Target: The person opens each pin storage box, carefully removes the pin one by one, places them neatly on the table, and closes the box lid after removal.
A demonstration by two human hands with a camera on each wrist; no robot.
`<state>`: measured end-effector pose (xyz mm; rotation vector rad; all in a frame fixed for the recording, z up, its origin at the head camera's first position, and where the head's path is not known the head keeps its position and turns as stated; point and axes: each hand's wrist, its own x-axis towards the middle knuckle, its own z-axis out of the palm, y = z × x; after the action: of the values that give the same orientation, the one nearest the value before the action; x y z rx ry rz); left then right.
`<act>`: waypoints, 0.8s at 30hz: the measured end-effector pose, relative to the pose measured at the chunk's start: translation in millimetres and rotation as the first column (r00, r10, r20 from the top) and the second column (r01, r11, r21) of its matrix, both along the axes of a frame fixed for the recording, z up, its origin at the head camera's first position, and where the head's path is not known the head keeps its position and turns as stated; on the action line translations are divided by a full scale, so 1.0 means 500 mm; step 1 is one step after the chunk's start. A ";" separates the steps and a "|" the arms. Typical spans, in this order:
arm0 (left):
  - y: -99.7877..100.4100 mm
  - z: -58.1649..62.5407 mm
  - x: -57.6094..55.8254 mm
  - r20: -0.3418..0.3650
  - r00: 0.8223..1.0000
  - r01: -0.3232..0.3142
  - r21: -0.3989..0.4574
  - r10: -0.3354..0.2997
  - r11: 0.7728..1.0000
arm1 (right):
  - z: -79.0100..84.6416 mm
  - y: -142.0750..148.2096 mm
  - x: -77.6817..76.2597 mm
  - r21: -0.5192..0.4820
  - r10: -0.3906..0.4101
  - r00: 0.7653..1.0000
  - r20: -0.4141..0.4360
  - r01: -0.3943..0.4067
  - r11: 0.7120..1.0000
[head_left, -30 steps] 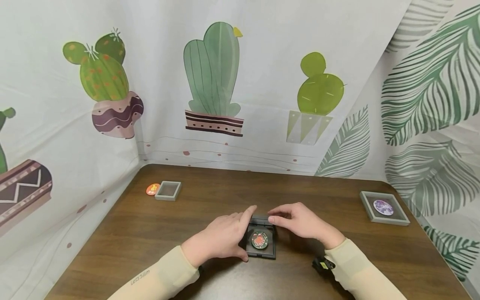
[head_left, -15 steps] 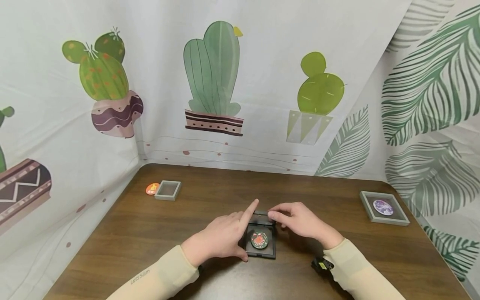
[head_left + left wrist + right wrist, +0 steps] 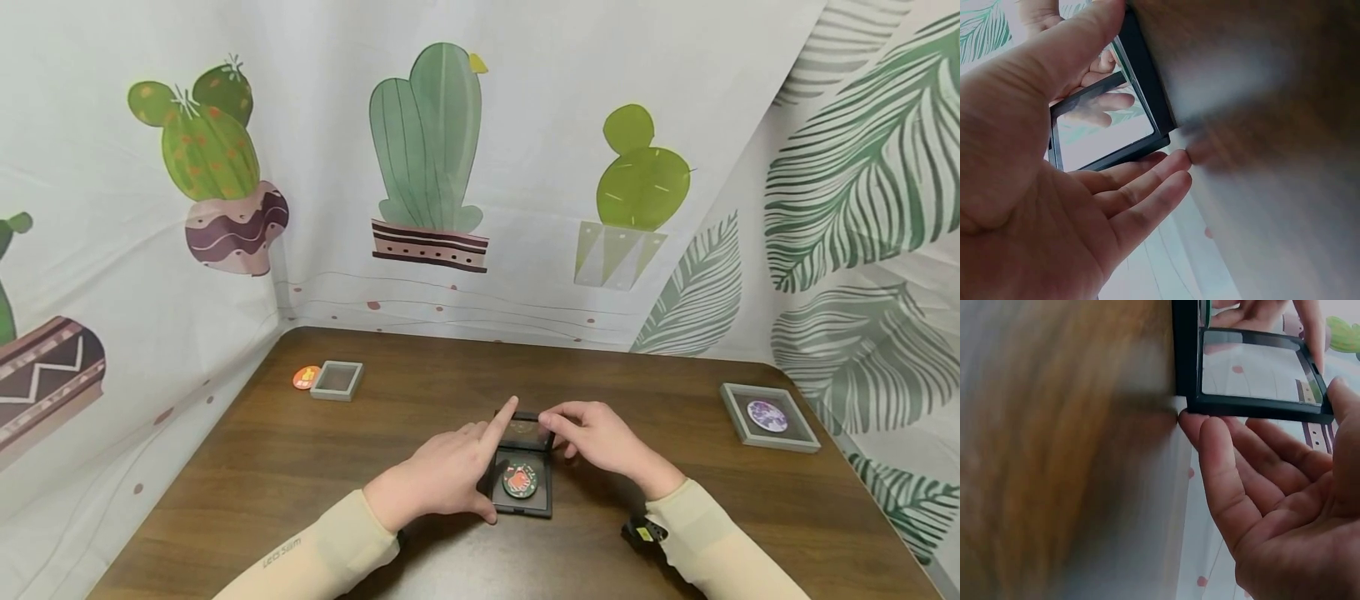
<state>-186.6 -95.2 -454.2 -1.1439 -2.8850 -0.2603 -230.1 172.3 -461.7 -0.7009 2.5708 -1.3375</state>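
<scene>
A black hinged display case (image 3: 522, 510) lies on the table with its lid (image 3: 523, 432) standing up from the base. The lid frames a clear window, and a round badge (image 3: 520, 481) with a dark rim and a red-orange picture sits in the base. My left hand (image 3: 444, 473) spans the case's left side, thumb at the near corner, index finger straight past the back. In the left wrist view its fingers (image 3: 1147, 194) stretch along the hinge end. My right hand (image 3: 600, 435) pinches the lid's right edge, its thumb (image 3: 1342, 403) on the upper corner.
At the far left, a small grey frame (image 3: 357, 382) stands beside a round orange badge (image 3: 305, 377). Toward the right edge lies a larger grey frame (image 3: 737, 428) with a purple-and-white badge (image 3: 767, 416) inside. A printed curtain (image 3: 540, 167) hangs behind the brown table (image 3: 420, 367).
The lid's top edge has swung up and away from me, showing more of its window. My right fingers moved with it; my left hand has stayed by the base.
</scene>
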 end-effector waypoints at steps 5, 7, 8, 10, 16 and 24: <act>-0.001 0.000 0.000 -0.008 1.000 0.007 0.002 -0.007 1.000 | 0.001 -0.006 0.001 -0.016 -0.016 1.000 0.002 0.016 1.000; -0.002 -0.001 0.000 -0.009 1.000 0.006 0.004 -0.006 1.000 | 0.001 -0.007 0.001 -0.014 -0.025 1.000 0.006 0.025 1.000; -0.002 -0.001 0.000 -0.009 1.000 0.006 0.005 -0.006 1.000 | 0.001 -0.007 0.000 -0.013 -0.027 1.000 0.008 0.028 1.000; -0.002 -0.002 -0.001 -0.008 1.000 0.004 0.005 -0.004 1.000 | 0.002 -0.008 0.001 -0.012 -0.029 1.000 0.010 0.029 1.000; 0.001 -0.003 -0.002 0.005 1.000 -0.004 0.007 0.004 1.000 | 0.005 -0.005 0.005 0.067 -0.007 0.997 -0.083 0.012 0.998; -0.003 -0.004 -0.006 0.007 1.000 0.007 0.002 -0.007 1.000 | 0.018 -0.006 0.026 0.270 0.153 0.966 -0.207 -0.094 0.958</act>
<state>-189.7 -96.5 -456.2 -1.1555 -2.8868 -0.2679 -217.1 169.2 -452.5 -0.9949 2.7504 -0.9070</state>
